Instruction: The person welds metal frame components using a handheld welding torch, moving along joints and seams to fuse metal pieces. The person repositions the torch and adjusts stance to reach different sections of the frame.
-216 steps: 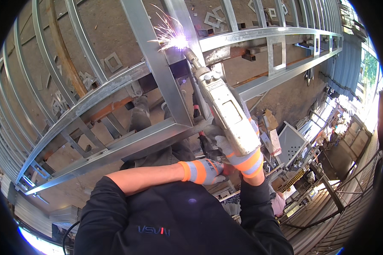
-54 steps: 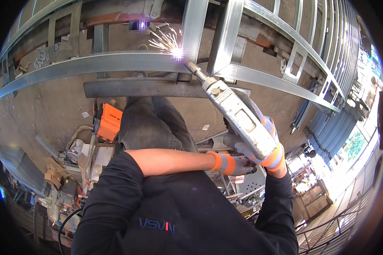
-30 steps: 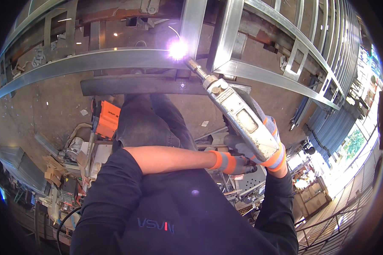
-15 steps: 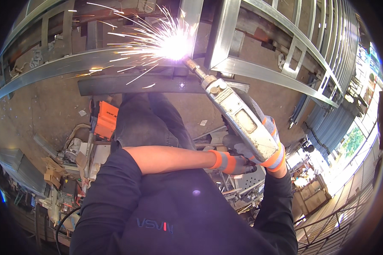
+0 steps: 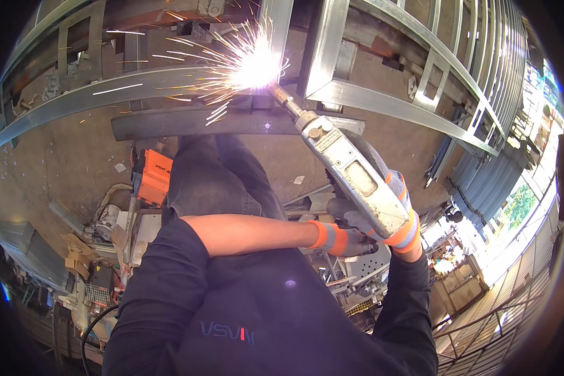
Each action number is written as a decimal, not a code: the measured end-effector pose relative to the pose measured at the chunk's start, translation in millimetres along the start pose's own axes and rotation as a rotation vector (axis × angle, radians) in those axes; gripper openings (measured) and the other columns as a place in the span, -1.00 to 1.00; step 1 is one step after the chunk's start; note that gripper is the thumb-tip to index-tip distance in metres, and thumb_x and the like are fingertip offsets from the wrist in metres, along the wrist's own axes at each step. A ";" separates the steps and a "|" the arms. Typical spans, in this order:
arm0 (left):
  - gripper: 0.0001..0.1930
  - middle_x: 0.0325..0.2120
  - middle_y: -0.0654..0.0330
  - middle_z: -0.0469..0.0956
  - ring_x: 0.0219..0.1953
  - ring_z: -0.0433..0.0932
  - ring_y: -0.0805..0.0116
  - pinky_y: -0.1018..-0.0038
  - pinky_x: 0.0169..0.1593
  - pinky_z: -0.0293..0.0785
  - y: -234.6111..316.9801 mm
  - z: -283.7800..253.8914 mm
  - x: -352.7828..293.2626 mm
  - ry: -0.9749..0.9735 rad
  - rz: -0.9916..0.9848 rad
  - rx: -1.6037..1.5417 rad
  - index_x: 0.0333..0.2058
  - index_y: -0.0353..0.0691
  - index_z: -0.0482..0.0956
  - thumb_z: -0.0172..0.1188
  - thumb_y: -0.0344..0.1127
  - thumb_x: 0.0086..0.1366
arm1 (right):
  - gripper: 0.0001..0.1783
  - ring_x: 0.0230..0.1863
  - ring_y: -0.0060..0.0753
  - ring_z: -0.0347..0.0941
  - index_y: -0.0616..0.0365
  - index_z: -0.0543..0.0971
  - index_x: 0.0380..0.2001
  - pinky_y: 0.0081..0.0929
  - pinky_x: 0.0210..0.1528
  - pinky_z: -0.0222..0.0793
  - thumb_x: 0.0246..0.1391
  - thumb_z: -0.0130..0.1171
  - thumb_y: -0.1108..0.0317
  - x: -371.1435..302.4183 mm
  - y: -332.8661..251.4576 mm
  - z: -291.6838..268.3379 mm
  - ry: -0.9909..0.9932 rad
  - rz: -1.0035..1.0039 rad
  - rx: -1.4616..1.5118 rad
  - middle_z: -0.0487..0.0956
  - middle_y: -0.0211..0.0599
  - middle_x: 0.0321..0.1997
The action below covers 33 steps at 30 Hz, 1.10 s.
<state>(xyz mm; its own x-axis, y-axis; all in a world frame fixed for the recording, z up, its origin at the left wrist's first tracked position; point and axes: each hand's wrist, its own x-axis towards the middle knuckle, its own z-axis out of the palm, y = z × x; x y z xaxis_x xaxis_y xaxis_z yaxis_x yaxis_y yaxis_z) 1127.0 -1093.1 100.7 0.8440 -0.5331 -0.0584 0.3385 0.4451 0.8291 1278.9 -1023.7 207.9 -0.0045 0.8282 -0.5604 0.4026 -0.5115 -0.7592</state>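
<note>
My right hand (image 5: 400,199), in a grey glove with an orange-striped cuff, is closed around a pale, worn handheld welding gun (image 5: 357,175). Its narrow nozzle points up and left, into a white glare with sparks on a shiny metal frame (image 5: 163,81). The glare hides the point of contact. Across my body reaches my left forearm; my left hand (image 5: 351,243), gloved alike, is closed beside my right wrist, under the gun's rear end. What its fingers grip is hidden.
A second metal frame (image 5: 382,103) stands just right of the nozzle. A dark flat bar (image 5: 188,124) lies on the near side of the work. An orange box-shaped machine (image 5: 155,177) sits left of my legs, with clutter behind. Corrugated sheets (image 5: 482,188) are stacked at right.
The glare and the nozzle have shifted very slightly left, and the sparks fly in a different spread. Both hands keep their places, the right still on the gun.
</note>
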 end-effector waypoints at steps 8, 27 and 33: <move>-0.39 0.31 0.00 0.46 0.37 0.39 0.02 0.20 0.41 0.26 22.3 -16.7 -13.6 -0.041 -0.021 0.033 0.42 -0.20 0.32 -0.19 0.07 0.61 | -0.29 0.06 -0.02 0.59 0.24 0.48 0.28 -0.26 0.03 0.51 0.06 0.48 0.34 4.0 -6.4 4.1 0.048 0.008 0.025 0.62 -0.12 0.15; -0.52 0.16 0.05 0.58 0.22 0.51 0.08 0.25 0.33 0.34 -6.3 7.2 3.6 0.086 0.064 0.025 0.18 -0.20 0.56 -0.05 0.03 0.57 | -0.28 0.05 -0.02 0.62 0.27 0.45 0.30 -0.28 0.03 0.53 0.08 0.46 0.37 3.1 -16.8 -0.3 0.012 0.125 0.152 0.62 -0.09 0.16; -0.52 0.19 0.08 0.57 0.25 0.50 0.10 0.25 0.35 0.33 -6.2 12.7 6.4 0.029 0.014 -0.081 0.21 -0.17 0.56 -0.07 0.02 0.58 | -0.26 0.06 -0.05 0.63 0.29 0.43 0.31 -0.29 0.04 0.53 0.08 0.45 0.37 -4.4 -3.5 1.1 0.005 0.012 0.119 0.63 -0.09 0.15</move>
<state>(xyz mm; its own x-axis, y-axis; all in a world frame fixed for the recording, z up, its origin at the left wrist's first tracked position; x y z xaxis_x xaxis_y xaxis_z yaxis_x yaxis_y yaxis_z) 1125.0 -1108.4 102.3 0.8602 -0.5059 -0.0642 0.3581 0.5097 0.7823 1276.5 -1025.8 212.7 0.0039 0.8228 -0.5683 0.2907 -0.5447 -0.7866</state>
